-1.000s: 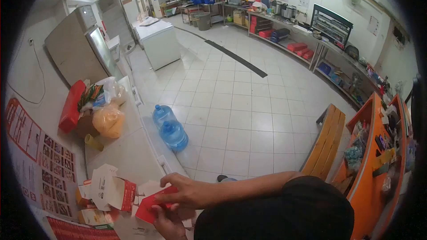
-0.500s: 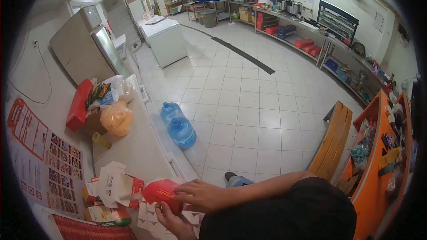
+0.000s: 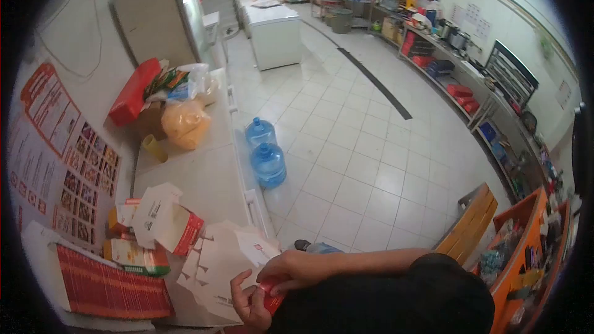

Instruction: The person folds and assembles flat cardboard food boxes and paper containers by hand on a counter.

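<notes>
Close to my body, at the bottom of the view, both hands are on a red cardboard carton (image 3: pixel 272 300), mostly hidden by my fingers and black sleeve. My left hand (image 3: pixel 252 309) grips its near left side, with a finger raised. From above, my right hand (image 3: pixel 286 270) pinches the carton's upper edge, fingers curled. Beside them lie flat, unfolded white carton blanks (image 3: pixel 226 263) with slots and small print. Farther left, a partly folded carton (image 3: pixel 158 216), white with a red side, leans on small yellow and green boxes (image 3: pixel 133 253).
A stack of red carton blanks (image 3: pixel 111 284) stands at the lower left. On the white counter (image 3: pixel 204 179) are a yellow cup (image 3: pixel 154 148), an orange-filled bag (image 3: pixel 185 124) and a red box (image 3: pixel 135 93). Blue water jugs (image 3: pixel 268 164) stand on the floor; a wooden bench (image 3: pixel 467 222) is right.
The red carton has moved from over the counter toward my body, and more of it is covered. My right hand's fingers have curled in. The camera view has shifted.
</notes>
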`<action>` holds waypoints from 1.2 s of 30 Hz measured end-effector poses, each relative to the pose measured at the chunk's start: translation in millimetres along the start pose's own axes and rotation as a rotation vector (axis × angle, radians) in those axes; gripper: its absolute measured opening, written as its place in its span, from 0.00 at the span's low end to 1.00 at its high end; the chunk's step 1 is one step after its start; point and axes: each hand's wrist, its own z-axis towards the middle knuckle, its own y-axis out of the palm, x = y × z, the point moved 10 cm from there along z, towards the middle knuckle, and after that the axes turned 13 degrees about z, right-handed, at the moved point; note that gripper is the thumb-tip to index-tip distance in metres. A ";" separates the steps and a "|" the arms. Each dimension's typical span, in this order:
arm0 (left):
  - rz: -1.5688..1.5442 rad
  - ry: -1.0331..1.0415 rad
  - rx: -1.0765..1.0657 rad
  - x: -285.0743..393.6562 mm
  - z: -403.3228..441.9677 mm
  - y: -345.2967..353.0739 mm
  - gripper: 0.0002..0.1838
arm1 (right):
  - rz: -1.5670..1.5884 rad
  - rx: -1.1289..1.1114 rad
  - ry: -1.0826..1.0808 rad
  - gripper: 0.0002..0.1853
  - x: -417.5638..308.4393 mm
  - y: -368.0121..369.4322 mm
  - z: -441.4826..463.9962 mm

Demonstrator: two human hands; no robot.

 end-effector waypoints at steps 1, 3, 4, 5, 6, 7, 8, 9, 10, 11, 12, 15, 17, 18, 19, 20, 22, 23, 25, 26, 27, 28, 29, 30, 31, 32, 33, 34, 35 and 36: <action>0.045 -0.004 -0.015 -8.2 3.6 -0.3 0.14 | -0.058 -0.130 -0.004 0.19 2.3 10.7 6.4; 0.137 -0.025 -0.026 -21.0 5.6 -10.2 0.20 | -0.007 0.100 0.276 0.19 28.0 -20.7 16.4; 0.080 -0.062 0.081 -6.2 8.3 -4.9 0.26 | -0.065 0.122 0.250 0.18 28.5 -28.2 22.7; 0.115 -0.036 0.078 1.4 14.2 -3.5 0.29 | -0.123 0.144 0.220 0.17 28.5 -36.6 28.1; 0.150 -0.010 0.075 7.4 18.4 -3.0 0.31 | -0.099 0.050 0.161 0.16 26.6 -31.4 34.7; 0.186 0.016 0.074 13.2 22.8 -3.2 0.33 | -0.073 -0.046 0.099 0.15 24.1 -26.4 40.8; 0.156 0.047 0.060 15.8 28.6 -2.8 0.37 | -0.041 -0.142 0.035 0.14 20.4 -21.8 46.3; 0.308 0.163 0.019 29.3 35.5 1.2 0.37 | -0.025 -0.206 0.026 0.14 19.2 -22.2 51.9; 0.463 0.272 -0.024 42.2 43.8 7.1 0.37 | -0.012 -0.275 0.015 0.13 13.8 -25.5 58.1; 0.497 0.244 -0.026 45.9 51.0 6.4 0.37 | 0.002 -0.349 0.007 0.13 6.8 -28.7 64.6; 0.531 0.216 -0.030 49.6 58.0 5.9 0.37 | 0.014 -0.366 0.058 0.12 1.3 -34.6 73.4; 0.352 -0.080 0.077 51.0 75.5 -4.6 0.35 | -0.062 -0.268 0.439 0.12 10.8 -70.8 104.6; 0.395 -0.124 0.122 56.0 82.9 -7.2 0.34 | -0.115 -0.344 0.338 0.11 7.2 -70.1 123.8; 0.413 -0.114 0.139 46.2 82.7 -5.9 0.32 | -0.034 -0.442 0.228 0.10 5.8 -61.0 125.5; 0.425 -0.094 0.147 43.2 82.1 -2.8 0.33 | 0.050 -0.535 0.116 0.10 4.6 -53.6 126.1; 0.440 -0.070 0.150 41.8 82.5 0.2 0.34 | 0.071 -0.574 0.025 0.10 8.7 -50.5 127.9; 0.309 -0.149 0.218 37.2 80.8 -0.3 0.25 | -0.016 -0.681 0.068 0.11 14.0 -50.3 133.2; 0.366 -0.193 0.227 37.0 82.4 -2.4 0.27 | -0.061 -0.735 0.091 0.12 13.7 -50.9 135.6; 0.448 -0.258 0.237 35.2 88.3 -8.4 0.30 | -0.094 -0.762 0.181 0.12 10.4 -51.5 149.5; 0.474 -0.275 0.244 34.7 91.8 -10.6 0.30 | -0.107 -0.770 0.235 0.13 15.8 -52.6 153.3; 0.470 -0.260 0.264 35.4 95.9 -11.7 0.30 | -0.050 -0.774 0.181 0.13 19.2 -52.4 155.1; 0.492 -0.232 0.286 35.9 98.1 -11.5 0.29 | -0.001 -0.771 0.119 0.14 25.9 -52.5 158.5; 0.514 -0.204 0.309 36.5 100.1 -11.1 0.29 | 0.044 -0.764 0.048 0.15 27.6 -53.6 161.1; 0.560 -0.172 0.334 37.9 100.3 -9.9 0.28 | 0.001 -0.785 0.031 0.18 27.9 -54.0 159.5; 0.555 -0.184 0.363 36.4 100.1 -9.7 0.22 | -0.049 -0.805 0.008 0.22 22.9 -56.2 160.2; 0.550 -0.196 0.392 34.8 99.8 -9.5 0.18 | -0.102 -0.823 -0.017 0.26 17.2 -59.0 160.9; 0.493 -0.259 0.425 29.5 96.4 -9.5 0.11 | -0.158 -0.840 -0.043 0.30 15.8 -60.7 160.2; 0.436 -0.318 0.456 23.4 93.5 -9.0 0.13 | -0.203 -0.855 -0.046 0.30 20.6 -59.5 157.3; 0.428 -0.308 0.470 22.5 94.2 -5.3 0.13 | -0.248 -0.868 -0.047 0.31 25.8 -56.6 152.2; 0.421 -0.296 0.484 21.1 95.5 -1.1 0.13 | -0.293 -0.880 -0.050 0.32 29.9 -55.9 147.8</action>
